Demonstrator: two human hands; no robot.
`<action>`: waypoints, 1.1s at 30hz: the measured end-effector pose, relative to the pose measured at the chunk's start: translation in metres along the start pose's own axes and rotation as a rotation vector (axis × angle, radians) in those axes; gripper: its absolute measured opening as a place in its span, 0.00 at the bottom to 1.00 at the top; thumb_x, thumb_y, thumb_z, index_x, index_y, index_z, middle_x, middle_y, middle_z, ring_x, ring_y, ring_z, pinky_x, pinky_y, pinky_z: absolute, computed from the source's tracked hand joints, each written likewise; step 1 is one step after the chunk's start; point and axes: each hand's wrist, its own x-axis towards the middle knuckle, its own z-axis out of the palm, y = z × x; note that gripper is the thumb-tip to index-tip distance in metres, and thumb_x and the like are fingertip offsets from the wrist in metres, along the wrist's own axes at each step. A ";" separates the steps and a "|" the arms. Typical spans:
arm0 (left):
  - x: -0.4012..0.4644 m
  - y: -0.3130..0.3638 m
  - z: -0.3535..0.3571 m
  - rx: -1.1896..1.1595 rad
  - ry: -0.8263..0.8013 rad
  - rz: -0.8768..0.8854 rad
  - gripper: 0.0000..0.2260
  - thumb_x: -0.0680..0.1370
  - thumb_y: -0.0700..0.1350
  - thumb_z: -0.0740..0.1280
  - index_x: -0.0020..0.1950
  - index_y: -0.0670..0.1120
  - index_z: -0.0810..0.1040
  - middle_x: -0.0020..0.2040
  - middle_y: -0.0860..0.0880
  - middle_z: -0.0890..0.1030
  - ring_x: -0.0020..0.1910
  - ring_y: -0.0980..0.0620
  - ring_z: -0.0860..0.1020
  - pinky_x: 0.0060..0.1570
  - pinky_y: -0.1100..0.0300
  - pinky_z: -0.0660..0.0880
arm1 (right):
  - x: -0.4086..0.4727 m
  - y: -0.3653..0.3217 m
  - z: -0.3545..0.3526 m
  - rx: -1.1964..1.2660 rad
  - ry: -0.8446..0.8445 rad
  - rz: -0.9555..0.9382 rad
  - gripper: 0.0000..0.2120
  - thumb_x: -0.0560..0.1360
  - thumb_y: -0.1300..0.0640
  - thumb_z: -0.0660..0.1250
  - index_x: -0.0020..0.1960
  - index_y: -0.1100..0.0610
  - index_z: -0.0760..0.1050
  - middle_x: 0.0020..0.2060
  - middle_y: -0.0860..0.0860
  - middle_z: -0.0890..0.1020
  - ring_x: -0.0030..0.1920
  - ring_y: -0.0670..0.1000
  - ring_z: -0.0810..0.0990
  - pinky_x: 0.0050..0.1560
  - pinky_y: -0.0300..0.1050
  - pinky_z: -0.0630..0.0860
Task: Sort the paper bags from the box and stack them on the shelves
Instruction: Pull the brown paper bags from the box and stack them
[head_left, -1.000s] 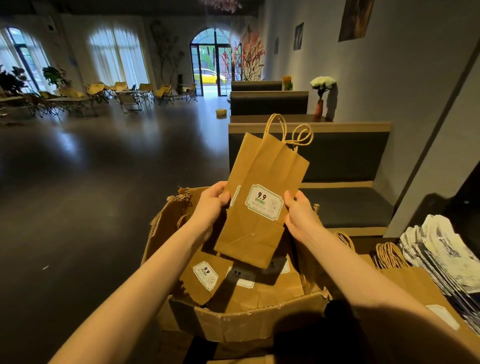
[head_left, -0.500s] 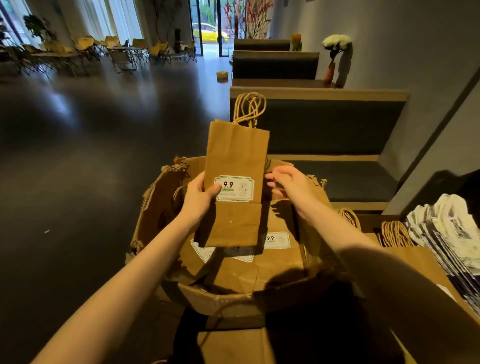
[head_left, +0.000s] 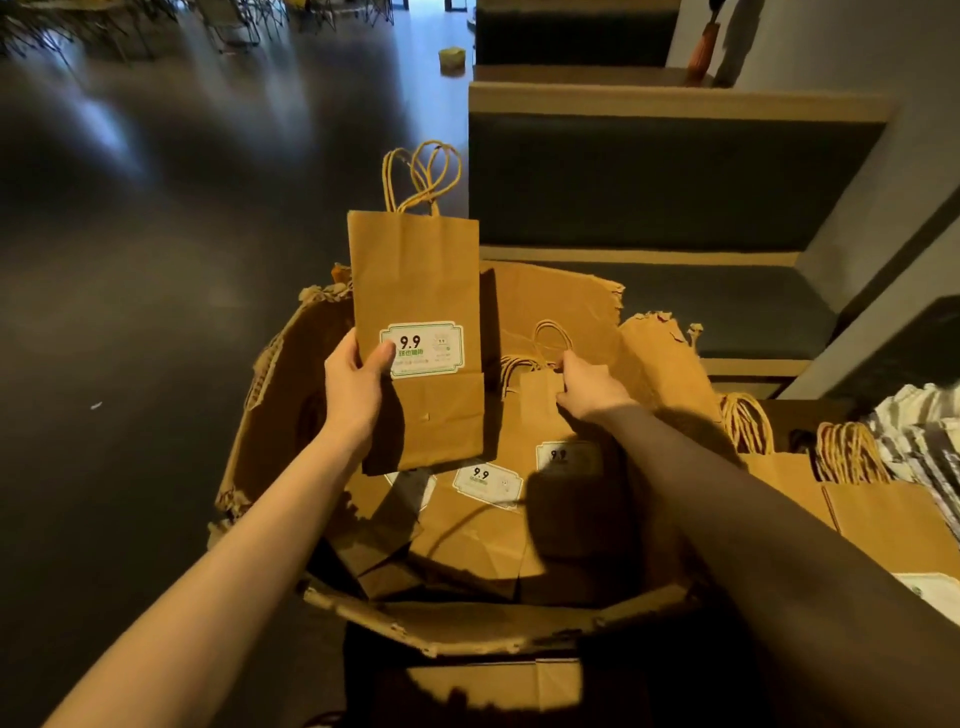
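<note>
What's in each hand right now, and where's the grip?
Left hand holds a paper bag upright by its lower left edge. Right hand pinches the top of another bag in the box.

Single head-worn, wide-angle view, which looked forward and steeply down from the person's eye level. It sat close above the torn cardboard box (head_left: 467, 618), both forearms entering from the lower edge; dark floor (head_left: 130, 260) filled the left, upholstered seating (head_left: 649, 182) the upper right.
</note>
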 end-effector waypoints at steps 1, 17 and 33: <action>0.000 -0.001 0.000 0.007 0.008 0.006 0.06 0.80 0.38 0.60 0.55 0.46 0.73 0.48 0.52 0.80 0.48 0.57 0.79 0.47 0.65 0.77 | 0.004 -0.001 0.004 -0.042 -0.008 0.009 0.20 0.78 0.60 0.61 0.68 0.57 0.61 0.63 0.57 0.74 0.60 0.59 0.76 0.56 0.51 0.73; 0.000 -0.006 -0.004 0.073 0.048 0.009 0.11 0.81 0.40 0.58 0.62 0.44 0.73 0.57 0.47 0.80 0.55 0.50 0.79 0.54 0.55 0.76 | -0.011 -0.014 -0.025 -0.384 0.271 -0.222 0.07 0.78 0.60 0.63 0.55 0.58 0.74 0.53 0.56 0.77 0.51 0.58 0.80 0.43 0.48 0.74; -0.014 0.001 -0.005 0.340 -0.069 0.236 0.14 0.80 0.38 0.58 0.56 0.52 0.79 0.54 0.55 0.80 0.58 0.54 0.76 0.58 0.55 0.73 | -0.075 -0.086 -0.164 -0.151 0.475 -0.348 0.04 0.79 0.53 0.60 0.48 0.54 0.71 0.44 0.48 0.72 0.42 0.46 0.71 0.41 0.42 0.66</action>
